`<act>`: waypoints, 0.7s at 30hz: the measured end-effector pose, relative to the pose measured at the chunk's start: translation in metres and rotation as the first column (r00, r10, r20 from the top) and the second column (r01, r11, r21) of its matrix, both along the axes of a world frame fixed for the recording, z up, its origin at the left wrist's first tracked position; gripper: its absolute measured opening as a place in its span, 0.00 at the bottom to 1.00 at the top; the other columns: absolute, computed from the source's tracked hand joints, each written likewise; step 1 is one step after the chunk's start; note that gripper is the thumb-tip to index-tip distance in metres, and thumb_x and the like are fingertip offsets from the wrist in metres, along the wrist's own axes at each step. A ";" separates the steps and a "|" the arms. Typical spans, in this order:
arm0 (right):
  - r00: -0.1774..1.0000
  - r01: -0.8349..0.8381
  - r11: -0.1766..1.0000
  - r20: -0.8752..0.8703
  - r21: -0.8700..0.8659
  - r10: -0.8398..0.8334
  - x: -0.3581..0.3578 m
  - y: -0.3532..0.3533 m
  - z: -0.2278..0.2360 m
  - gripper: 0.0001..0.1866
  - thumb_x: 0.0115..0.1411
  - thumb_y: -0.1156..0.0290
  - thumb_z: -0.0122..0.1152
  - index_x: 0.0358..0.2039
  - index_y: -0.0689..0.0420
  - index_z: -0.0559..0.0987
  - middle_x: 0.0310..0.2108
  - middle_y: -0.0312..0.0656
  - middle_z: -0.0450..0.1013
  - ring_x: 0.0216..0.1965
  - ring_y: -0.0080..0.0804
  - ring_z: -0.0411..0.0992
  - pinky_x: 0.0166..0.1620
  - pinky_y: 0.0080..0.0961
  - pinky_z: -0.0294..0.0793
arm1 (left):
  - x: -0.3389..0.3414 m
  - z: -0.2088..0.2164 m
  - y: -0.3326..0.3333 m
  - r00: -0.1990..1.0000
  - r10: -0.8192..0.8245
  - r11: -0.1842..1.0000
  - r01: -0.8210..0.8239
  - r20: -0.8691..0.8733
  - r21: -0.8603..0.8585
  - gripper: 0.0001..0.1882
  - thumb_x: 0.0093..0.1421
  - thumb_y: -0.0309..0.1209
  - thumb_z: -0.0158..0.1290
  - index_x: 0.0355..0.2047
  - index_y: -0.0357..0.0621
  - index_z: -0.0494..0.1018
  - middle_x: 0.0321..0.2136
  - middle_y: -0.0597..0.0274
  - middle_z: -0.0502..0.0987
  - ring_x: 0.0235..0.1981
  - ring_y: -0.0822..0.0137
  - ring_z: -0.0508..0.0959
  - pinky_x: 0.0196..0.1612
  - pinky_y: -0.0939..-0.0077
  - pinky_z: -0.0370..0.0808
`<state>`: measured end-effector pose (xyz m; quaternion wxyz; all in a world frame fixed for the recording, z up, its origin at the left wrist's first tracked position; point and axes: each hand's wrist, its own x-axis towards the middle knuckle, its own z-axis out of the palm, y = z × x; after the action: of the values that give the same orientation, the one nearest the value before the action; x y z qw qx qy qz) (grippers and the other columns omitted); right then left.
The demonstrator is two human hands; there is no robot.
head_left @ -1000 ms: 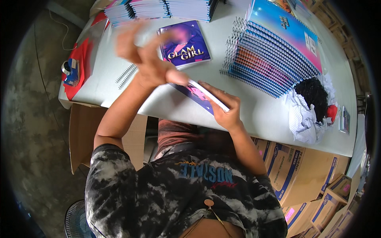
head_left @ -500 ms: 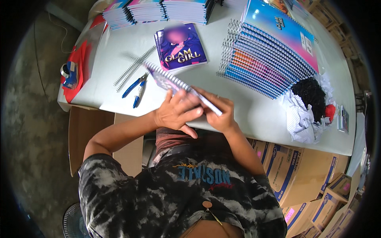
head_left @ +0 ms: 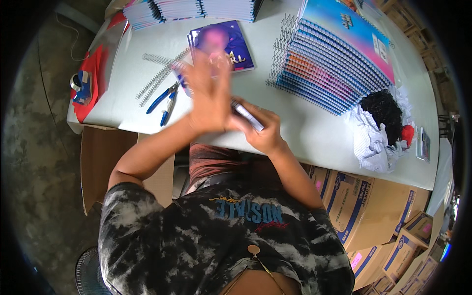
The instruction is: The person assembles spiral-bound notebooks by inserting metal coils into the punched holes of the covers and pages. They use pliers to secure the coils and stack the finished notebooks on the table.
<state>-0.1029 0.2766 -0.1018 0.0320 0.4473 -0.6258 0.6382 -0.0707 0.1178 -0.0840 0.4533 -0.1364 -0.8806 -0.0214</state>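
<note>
My right hand grips the lower right end of a small spiral notebook, seen almost edge-on and tilted above the table's front edge. In front of the notebook is my left hand, its fingers stretched out and smeared by motion. It hides most of the notebook, and I cannot tell whether its palm touches the cover. Just beyond lie purple-covered notebooks, partly behind my left fingers. Blue-handled pliers and loose metal spiral coils rest left of my left hand.
A tall stack of blue-pink spiral notebooks stands at the right, beside crumpled white paper and black netting. More notebooks line the far edge. A tape dispenser sits on red material at left. Cardboard boxes stand below right.
My left hand has swung up and away from me, fingers now pointing to the far side, covering more of the notebook. My right hand keeps its grip on the notebook.
</note>
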 end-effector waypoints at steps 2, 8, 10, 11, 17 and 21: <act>0.999 0.002 0.999 0.045 -0.033 -0.001 -0.009 0.003 -0.002 0.25 0.47 0.86 0.55 0.49 0.58 0.73 0.42 0.46 0.74 0.40 0.39 0.75 0.42 0.26 0.74 | 0.016 -0.039 0.009 0.937 -0.343 0.939 0.340 0.072 0.051 0.58 0.44 0.75 0.34 0.59 0.33 0.51 0.55 0.27 0.52 0.60 0.34 0.45 0.58 0.36 0.30; 0.992 0.032 0.999 -0.124 -0.002 -0.032 -0.004 -0.002 -0.002 0.25 0.45 0.83 0.59 0.48 0.59 0.73 0.42 0.47 0.74 0.39 0.40 0.75 0.42 0.27 0.74 | -0.001 -0.007 0.008 0.976 -0.211 0.957 0.216 -0.045 0.194 0.51 0.46 0.73 0.37 0.59 0.47 0.56 0.54 0.27 0.54 0.57 0.38 0.54 0.55 0.36 0.47; 0.998 0.059 0.997 -0.032 -0.049 -0.060 -0.010 0.001 -0.013 0.25 0.45 0.83 0.60 0.48 0.59 0.73 0.42 0.47 0.74 0.39 0.40 0.75 0.41 0.28 0.75 | 0.017 -0.036 0.019 0.932 -0.355 0.926 0.340 0.072 0.164 0.51 0.45 0.73 0.37 0.59 0.47 0.56 0.56 0.29 0.51 0.58 0.36 0.52 0.55 0.35 0.48; 0.999 -0.008 1.000 0.037 -0.024 0.009 -0.007 0.002 -0.002 0.25 0.46 0.81 0.60 0.48 0.59 0.73 0.42 0.47 0.74 0.39 0.40 0.75 0.41 0.28 0.75 | 0.037 -0.057 0.024 0.889 -0.435 0.900 0.424 0.144 0.104 0.51 0.45 0.73 0.37 0.59 0.47 0.57 0.56 0.31 0.51 0.59 0.37 0.51 0.56 0.34 0.47; 0.999 -0.045 0.999 0.000 0.031 0.045 -0.003 0.005 -0.010 0.26 0.46 0.79 0.61 0.50 0.59 0.72 0.41 0.47 0.74 0.38 0.40 0.76 0.39 0.29 0.75 | 0.006 -0.012 0.013 0.898 -0.381 0.916 0.333 0.220 0.224 0.50 0.48 0.70 0.38 0.57 0.39 0.57 0.51 0.35 0.59 0.54 0.39 0.58 0.57 0.37 0.48; 0.996 0.054 0.997 -0.063 -0.057 -0.058 -0.009 -0.002 0.001 0.28 0.47 0.77 0.61 0.52 0.60 0.70 0.44 0.47 0.73 0.40 0.41 0.75 0.40 0.28 0.75 | 0.046 -0.048 0.035 0.908 -0.351 0.936 0.337 0.229 0.100 0.55 0.50 0.67 0.41 0.61 0.30 0.42 0.59 0.27 0.43 0.61 0.30 0.42 0.58 0.37 0.40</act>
<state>-0.1122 0.2742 -0.1009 0.0824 0.4487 -0.6188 0.6395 -0.0242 0.1531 -0.1320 0.3351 -0.2725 -0.8905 -0.1431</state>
